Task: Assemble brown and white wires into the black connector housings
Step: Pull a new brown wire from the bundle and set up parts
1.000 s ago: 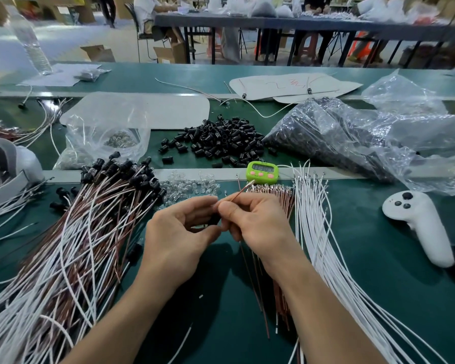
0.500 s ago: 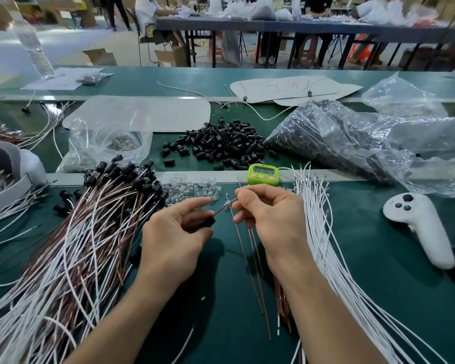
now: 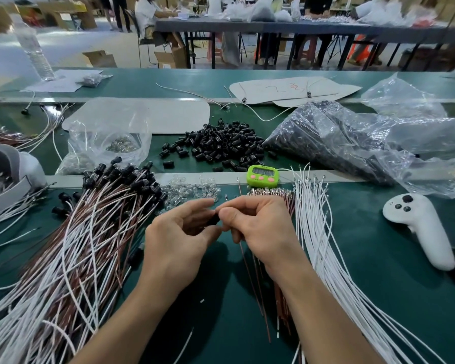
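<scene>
From where I stand, the dark green bench mat [image 3: 365, 290] is crowded. On the left sprawls a big heap of finished brown and white leads capped with black housings [image 3: 71, 253]. Far right lies a crumpled clear plastic bag of black parts [image 3: 339, 143], and nearer on that side fans a row of loose white wires [image 3: 321, 232]. A loose pile of black connector housings [image 3: 221, 143] sits far of centre.

Both hands meet over the middle of the bench. The left hand [image 3: 176, 243] pinches one small black connector housing [image 3: 213, 219] between thumb and fingertips. The right hand [image 3: 258, 224], fingers curled, pinches a thin brown wire [image 3: 254, 287] whose tail trails down toward the near edge.

It looks like the insertion step: the wire's tip is right at the housing, though the fingers hide whether it has entered. Next, I'd judge, it needs a straight, steady push until the terminal seats, then a white wire from the right.
</scene>
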Action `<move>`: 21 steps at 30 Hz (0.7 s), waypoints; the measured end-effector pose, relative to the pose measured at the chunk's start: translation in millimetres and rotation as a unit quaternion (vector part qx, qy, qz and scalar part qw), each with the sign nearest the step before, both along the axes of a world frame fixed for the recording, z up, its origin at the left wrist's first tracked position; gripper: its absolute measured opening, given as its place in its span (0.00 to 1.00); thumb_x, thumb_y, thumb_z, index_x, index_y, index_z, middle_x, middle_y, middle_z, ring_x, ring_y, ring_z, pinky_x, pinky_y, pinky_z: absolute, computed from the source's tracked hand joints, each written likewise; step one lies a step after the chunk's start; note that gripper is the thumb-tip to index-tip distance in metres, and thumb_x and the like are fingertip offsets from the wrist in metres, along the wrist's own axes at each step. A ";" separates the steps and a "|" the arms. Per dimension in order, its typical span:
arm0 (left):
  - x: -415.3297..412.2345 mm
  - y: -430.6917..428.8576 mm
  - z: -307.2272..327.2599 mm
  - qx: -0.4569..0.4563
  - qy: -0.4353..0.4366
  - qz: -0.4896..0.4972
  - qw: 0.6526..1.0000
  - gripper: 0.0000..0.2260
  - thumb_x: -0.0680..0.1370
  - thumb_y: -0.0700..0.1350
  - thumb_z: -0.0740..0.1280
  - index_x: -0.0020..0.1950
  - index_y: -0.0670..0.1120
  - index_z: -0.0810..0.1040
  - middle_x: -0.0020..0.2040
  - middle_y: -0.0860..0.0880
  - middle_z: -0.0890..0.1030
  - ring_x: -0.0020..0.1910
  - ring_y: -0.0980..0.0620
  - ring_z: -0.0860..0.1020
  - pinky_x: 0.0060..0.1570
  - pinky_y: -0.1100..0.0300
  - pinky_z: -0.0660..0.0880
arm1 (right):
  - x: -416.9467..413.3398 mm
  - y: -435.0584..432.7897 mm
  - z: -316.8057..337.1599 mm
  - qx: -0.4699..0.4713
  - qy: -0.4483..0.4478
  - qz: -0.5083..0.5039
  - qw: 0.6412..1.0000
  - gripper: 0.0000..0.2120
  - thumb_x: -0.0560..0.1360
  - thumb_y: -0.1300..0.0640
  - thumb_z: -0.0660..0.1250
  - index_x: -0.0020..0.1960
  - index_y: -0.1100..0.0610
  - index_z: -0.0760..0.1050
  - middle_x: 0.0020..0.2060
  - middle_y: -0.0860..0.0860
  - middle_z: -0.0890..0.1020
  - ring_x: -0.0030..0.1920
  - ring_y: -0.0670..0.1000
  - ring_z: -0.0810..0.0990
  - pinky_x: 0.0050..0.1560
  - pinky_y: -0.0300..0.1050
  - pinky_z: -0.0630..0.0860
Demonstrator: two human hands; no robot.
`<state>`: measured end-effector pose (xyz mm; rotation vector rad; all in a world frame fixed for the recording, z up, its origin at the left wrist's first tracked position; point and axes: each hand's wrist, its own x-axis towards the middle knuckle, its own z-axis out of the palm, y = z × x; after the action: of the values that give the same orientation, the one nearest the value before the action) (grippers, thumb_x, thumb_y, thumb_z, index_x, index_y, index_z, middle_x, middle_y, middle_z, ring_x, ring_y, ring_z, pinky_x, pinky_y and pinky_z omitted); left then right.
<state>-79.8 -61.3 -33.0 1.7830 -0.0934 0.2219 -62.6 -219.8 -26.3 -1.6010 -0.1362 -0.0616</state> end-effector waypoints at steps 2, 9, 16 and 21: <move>0.7 -0.4 0.1 0.023 0.022 -0.013 0.999 0.16 0.71 0.37 0.78 0.49 0.59 0.87 0.44 0.58 0.87 0.46 0.59 0.86 0.51 0.60 0.82 | 0.8 -1.3 -0.8 -0.008 0.003 -0.003 1.000 0.05 0.73 0.63 0.74 0.42 0.55 0.87 0.30 0.55 0.84 0.25 0.49 0.74 0.29 0.43 0.73; -3.3 -3.2 5.7 -0.003 0.029 -0.022 0.999 0.09 0.71 0.47 0.73 0.48 0.58 0.88 0.43 0.56 0.88 0.46 0.56 0.86 0.49 0.59 0.81 | -1.2 -2.0 2.5 -0.052 -0.008 -0.026 0.998 0.04 0.71 0.57 0.74 0.40 0.50 0.87 0.30 0.50 0.85 0.26 0.47 0.78 0.29 0.39 0.75; 1.6 -4.7 -1.5 -0.027 0.072 0.007 0.997 0.13 0.73 0.38 0.77 0.40 0.58 0.87 0.41 0.57 0.87 0.42 0.62 0.85 0.43 0.74 0.76 | -4.4 -33.0 39.4 -0.154 0.018 -0.116 0.981 0.07 0.76 0.54 0.75 0.39 0.51 0.86 0.33 0.49 0.86 0.28 0.48 0.80 0.33 0.43 0.78; 4.6 -4.4 -1.7 -0.078 0.107 0.012 0.991 0.07 0.74 0.38 0.77 0.46 0.50 0.88 0.39 0.55 0.87 0.36 0.64 0.82 0.41 0.73 0.76 | -26.3 -78.0 65.3 -0.545 0.123 -0.187 0.808 0.21 0.73 0.41 0.72 0.34 0.57 0.76 0.28 0.51 0.79 0.30 0.51 0.78 0.28 0.42 0.69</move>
<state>-75.1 -65.8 -34.7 1.6422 0.0972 0.0519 -88.9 -297.8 39.0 -2.7595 0.4396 -0.0858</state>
